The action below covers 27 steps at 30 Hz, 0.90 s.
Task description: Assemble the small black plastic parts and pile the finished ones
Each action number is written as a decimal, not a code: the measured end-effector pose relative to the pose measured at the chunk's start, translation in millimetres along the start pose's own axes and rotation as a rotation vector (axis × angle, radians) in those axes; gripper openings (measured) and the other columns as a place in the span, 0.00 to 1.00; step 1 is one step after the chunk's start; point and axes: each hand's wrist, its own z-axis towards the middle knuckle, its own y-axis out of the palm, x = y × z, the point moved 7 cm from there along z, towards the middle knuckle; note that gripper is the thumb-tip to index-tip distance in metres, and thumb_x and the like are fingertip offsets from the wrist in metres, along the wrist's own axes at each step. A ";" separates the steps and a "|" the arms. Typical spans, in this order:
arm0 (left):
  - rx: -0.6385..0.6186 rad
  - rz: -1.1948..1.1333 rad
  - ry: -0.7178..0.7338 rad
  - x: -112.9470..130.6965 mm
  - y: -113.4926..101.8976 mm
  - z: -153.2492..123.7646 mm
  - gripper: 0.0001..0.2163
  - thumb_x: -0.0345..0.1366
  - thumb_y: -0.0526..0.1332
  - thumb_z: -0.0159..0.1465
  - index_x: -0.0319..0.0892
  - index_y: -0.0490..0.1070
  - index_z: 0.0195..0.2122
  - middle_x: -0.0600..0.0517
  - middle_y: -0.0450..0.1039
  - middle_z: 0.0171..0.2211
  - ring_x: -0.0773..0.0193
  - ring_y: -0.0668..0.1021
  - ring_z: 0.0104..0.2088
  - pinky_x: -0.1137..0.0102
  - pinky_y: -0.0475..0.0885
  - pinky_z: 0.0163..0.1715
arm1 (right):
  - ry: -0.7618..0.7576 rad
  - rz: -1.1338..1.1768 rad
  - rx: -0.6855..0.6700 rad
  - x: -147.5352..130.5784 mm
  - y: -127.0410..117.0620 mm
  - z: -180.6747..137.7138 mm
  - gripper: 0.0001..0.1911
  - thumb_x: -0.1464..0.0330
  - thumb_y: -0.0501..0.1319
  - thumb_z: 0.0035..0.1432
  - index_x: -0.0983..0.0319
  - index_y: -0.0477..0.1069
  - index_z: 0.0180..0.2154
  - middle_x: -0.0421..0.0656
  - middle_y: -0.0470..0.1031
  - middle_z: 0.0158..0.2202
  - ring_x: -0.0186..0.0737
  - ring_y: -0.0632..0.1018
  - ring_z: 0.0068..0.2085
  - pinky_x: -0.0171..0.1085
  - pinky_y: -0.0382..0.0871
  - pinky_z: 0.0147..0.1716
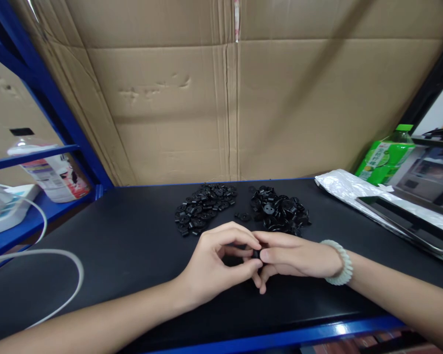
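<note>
My left hand (217,263) and my right hand (295,258) meet at the middle of a black table top (125,236). Both are closed in a pinch on one small black plastic part (256,254) held between their fingertips. A pale beaded bracelet (340,263) circles my right wrist. Just beyond the hands lie two heaps of the same small black parts: a left heap (204,206) of flatter pieces and a right heap (278,209) of round disc-like pieces. One loose piece (242,216) lies between the heaps.
A cardboard wall (225,98) closes off the back. At left, a blue rack (40,152) holds a white bottle (53,172), and a white cable (64,263) loops over the table. At right lie a silver bag (358,189), a dark tablet (406,219) and a green bottle (386,155).
</note>
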 end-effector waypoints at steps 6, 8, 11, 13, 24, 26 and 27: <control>0.105 -0.134 -0.034 -4.0 -9.6 5.5 0.03 0.25 0.62 0.56 0.38 0.72 0.31 0.48 0.72 0.37 0.61 0.77 0.40 0.67 0.76 0.39 | -0.061 -0.121 0.064 -11.4 -7.4 0.3 0.14 0.70 0.59 0.55 0.64 0.62 0.44 0.43 0.67 0.37 0.34 0.74 0.33 0.40 0.71 0.35; 0.170 -0.156 -0.049 -9.1 -16.0 8.1 0.02 0.26 0.62 0.57 0.38 0.71 0.32 0.49 0.73 0.37 0.61 0.77 0.41 0.66 0.75 0.42 | -0.110 -0.263 0.124 -21.2 -11.9 -2.7 0.18 0.71 0.59 0.54 0.62 0.59 0.46 0.44 0.67 0.40 0.35 0.75 0.34 0.39 0.73 0.32; 0.181 0.001 -0.093 -21.9 -22.4 11.8 0.08 0.29 0.61 0.58 0.39 0.69 0.39 0.47 0.73 0.41 0.59 0.76 0.45 0.63 0.74 0.46 | -0.197 -0.617 0.345 -44.0 -28.0 -14.3 0.16 0.71 0.60 0.53 0.61 0.60 0.44 0.44 0.69 0.38 0.38 0.75 0.37 0.39 0.74 0.33; 0.102 0.267 -0.095 -29.8 -22.0 14.6 0.13 0.30 0.60 0.59 0.41 0.67 0.46 0.46 0.72 0.47 0.57 0.74 0.49 0.59 0.71 0.50 | -0.290 -0.896 0.561 -65.6 -42.6 -27.8 0.13 0.69 0.60 0.52 0.61 0.63 0.41 0.44 0.70 0.39 0.40 0.75 0.39 0.39 0.74 0.36; -0.354 1.042 0.141 -34.0 1.8 18.5 0.18 0.35 0.52 0.67 0.37 0.62 0.56 0.42 0.65 0.55 0.53 0.65 0.57 0.58 0.62 0.57 | -0.211 -1.625 0.780 -80.8 -84.0 -39.4 0.19 0.67 0.60 0.54 0.62 0.66 0.48 0.48 0.71 0.48 0.48 0.72 0.48 0.47 0.70 0.45; -0.327 1.045 0.168 -30.0 0.8 17.1 0.15 0.32 0.53 0.66 0.39 0.66 0.53 0.45 0.70 0.48 0.56 0.71 0.50 0.62 0.67 0.52 | -0.200 -1.633 0.748 -77.3 -82.7 -38.2 0.21 0.67 0.60 0.54 0.62 0.64 0.51 0.49 0.70 0.50 0.48 0.71 0.51 0.48 0.69 0.47; -0.318 1.044 0.172 -28.9 -0.1 16.6 0.14 0.31 0.53 0.66 0.40 0.67 0.52 0.46 0.71 0.45 0.57 0.72 0.47 0.63 0.69 0.49 | -0.203 -1.642 0.743 -77.0 -81.6 -38.3 0.22 0.67 0.60 0.54 0.62 0.63 0.52 0.49 0.69 0.51 0.48 0.70 0.52 0.48 0.68 0.49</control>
